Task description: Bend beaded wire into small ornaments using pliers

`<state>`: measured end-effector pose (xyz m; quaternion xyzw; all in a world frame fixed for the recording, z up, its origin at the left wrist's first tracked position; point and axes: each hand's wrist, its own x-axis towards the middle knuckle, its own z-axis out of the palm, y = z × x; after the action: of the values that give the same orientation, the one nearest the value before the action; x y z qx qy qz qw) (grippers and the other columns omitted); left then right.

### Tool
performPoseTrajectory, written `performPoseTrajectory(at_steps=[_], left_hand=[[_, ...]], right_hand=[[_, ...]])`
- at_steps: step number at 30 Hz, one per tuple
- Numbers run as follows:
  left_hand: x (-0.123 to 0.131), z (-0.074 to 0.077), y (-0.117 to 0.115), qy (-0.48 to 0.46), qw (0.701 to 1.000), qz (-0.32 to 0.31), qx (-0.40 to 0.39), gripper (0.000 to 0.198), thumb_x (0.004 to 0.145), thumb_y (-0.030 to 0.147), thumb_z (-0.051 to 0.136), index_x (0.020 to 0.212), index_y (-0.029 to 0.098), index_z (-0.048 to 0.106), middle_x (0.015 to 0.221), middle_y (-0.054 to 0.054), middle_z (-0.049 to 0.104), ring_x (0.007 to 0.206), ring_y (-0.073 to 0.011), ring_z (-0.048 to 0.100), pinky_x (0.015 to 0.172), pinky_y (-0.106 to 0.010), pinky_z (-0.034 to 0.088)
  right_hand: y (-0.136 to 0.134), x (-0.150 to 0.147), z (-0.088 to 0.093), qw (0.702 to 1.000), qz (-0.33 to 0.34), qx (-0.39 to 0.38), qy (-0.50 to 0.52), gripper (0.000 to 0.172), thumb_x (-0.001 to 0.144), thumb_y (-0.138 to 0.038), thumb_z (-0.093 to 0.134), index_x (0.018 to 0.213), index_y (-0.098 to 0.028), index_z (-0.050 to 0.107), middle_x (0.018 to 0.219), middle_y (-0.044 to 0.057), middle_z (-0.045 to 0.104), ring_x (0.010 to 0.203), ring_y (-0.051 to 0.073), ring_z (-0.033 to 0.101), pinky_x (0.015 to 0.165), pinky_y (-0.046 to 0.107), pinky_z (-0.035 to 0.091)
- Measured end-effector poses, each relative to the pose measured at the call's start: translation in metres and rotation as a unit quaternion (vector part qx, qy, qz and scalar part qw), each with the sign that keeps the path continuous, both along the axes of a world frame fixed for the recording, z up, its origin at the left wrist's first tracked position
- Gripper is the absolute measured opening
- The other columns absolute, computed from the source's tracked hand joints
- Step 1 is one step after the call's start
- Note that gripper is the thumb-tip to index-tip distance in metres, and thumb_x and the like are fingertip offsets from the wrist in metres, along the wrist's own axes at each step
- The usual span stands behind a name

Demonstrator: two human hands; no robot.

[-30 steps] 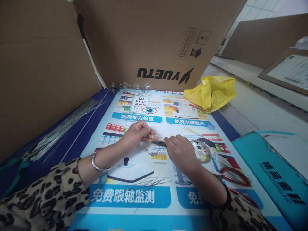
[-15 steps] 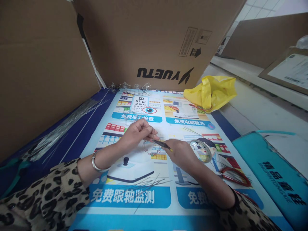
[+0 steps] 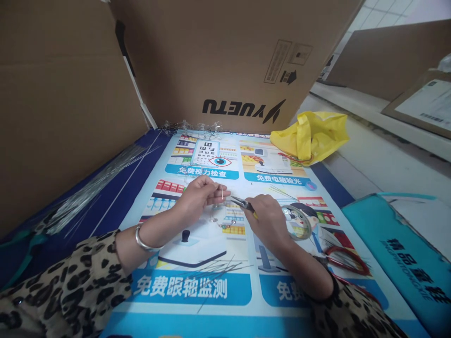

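Observation:
My left hand (image 3: pixel 199 199) is closed, with thumb and fingertips pinching a thin wire (image 3: pixel 222 192). Below those fingers hangs a curved strand of small beads (image 3: pixel 225 226), over the printed sheet. In my right hand (image 3: pixel 267 220) is a pair of pliers (image 3: pixel 243 203) with dark and yellow handles. Their metal jaws look slightly parted and point at my left fingertips, a small gap from them. A silver bangle (image 3: pixel 141 238) circles my left wrist. Whether the jaws touch the wire is too fine to tell.
A tape roll (image 3: pixel 299 221) and red-handled scissors (image 3: pixel 347 259) lie beside my right arm. Loose wires (image 3: pixel 214 277) lie in front, a wire bundle (image 3: pixel 95 188) at left. Cardboard (image 3: pixel 229 56) walls the back; a yellow bag (image 3: pixel 310 138) and teal box (image 3: pixel 401 244) are right.
My right hand has drawn the pliers slightly to the right, away from my left fingers, and their jaws show more plainly. My left fingers have straightened a little. The view has shifted slightly.

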<state>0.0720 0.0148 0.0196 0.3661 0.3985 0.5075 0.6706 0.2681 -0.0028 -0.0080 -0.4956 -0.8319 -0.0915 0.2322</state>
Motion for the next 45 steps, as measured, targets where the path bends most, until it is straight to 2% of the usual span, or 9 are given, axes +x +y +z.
performPoseTrajectory(at_steps=[5, 10, 17, 23, 45], left_hand=[[0.008, 0.001, -0.007, -0.049, 0.997, 0.005, -0.052, 0.018, 0.078, 0.011, 0.054, 0.066, 0.016, 0.041, 0.080, -0.007, 0.067, 0.082, -0.0188, 0.067, 0.074, -0.029, 0.051], [0.014, -0.001, -0.014, -0.086, 0.994, 0.000, -0.060, 0.018, 0.073, 0.008, 0.055, 0.064, 0.015, 0.043, 0.076, -0.005, 0.067, 0.081, -0.0186, 0.067, 0.083, -0.032, 0.048], [0.020, -0.001, -0.019, -0.103, 0.992, 0.022, -0.068, 0.019, 0.071, 0.009, 0.058, 0.061, 0.015, 0.043, 0.071, -0.004, 0.067, 0.076, -0.0158, 0.067, 0.089, -0.030, 0.043], [0.024, 0.000, -0.023, -0.106, 0.991, 0.039, -0.073, 0.017, 0.070, 0.012, 0.060, 0.061, 0.016, 0.046, 0.070, -0.004, 0.066, 0.074, -0.0144, 0.065, 0.086, -0.030, 0.042], [0.025, -0.002, -0.023, -0.098, 0.989, 0.035, -0.110, 0.017, 0.068, 0.014, 0.061, 0.061, 0.016, 0.045, 0.071, -0.003, 0.066, 0.073, -0.0147, 0.063, 0.072, -0.028, 0.044]], right_hand=[[-0.007, -0.002, 0.008, 0.986, 0.023, 0.126, -0.104, 0.016, 0.084, -0.018, 0.047, 0.094, -0.020, 0.060, 0.076, 0.004, 0.057, 0.074, 0.018, 0.043, 0.069, 0.033, 0.027], [-0.012, -0.005, 0.013, 0.968, 0.041, 0.179, -0.169, 0.018, 0.085, -0.019, 0.047, 0.099, -0.020, 0.058, 0.079, 0.004, 0.057, 0.073, 0.017, 0.040, 0.068, 0.035, 0.024], [-0.013, -0.009, 0.018, 0.961, 0.045, 0.197, -0.188, 0.016, 0.086, -0.019, 0.047, 0.096, -0.019, 0.059, 0.075, 0.004, 0.055, 0.071, 0.017, 0.039, 0.066, 0.035, 0.023], [-0.012, -0.011, 0.017, 0.960, 0.049, 0.208, -0.181, 0.015, 0.086, -0.020, 0.048, 0.094, -0.018, 0.059, 0.072, 0.003, 0.054, 0.069, 0.016, 0.038, 0.066, 0.034, 0.023], [-0.010, -0.010, 0.015, 0.962, 0.055, 0.185, -0.195, 0.013, 0.086, -0.020, 0.047, 0.092, -0.018, 0.059, 0.068, 0.002, 0.051, 0.069, 0.016, 0.037, 0.065, 0.034, 0.022]])
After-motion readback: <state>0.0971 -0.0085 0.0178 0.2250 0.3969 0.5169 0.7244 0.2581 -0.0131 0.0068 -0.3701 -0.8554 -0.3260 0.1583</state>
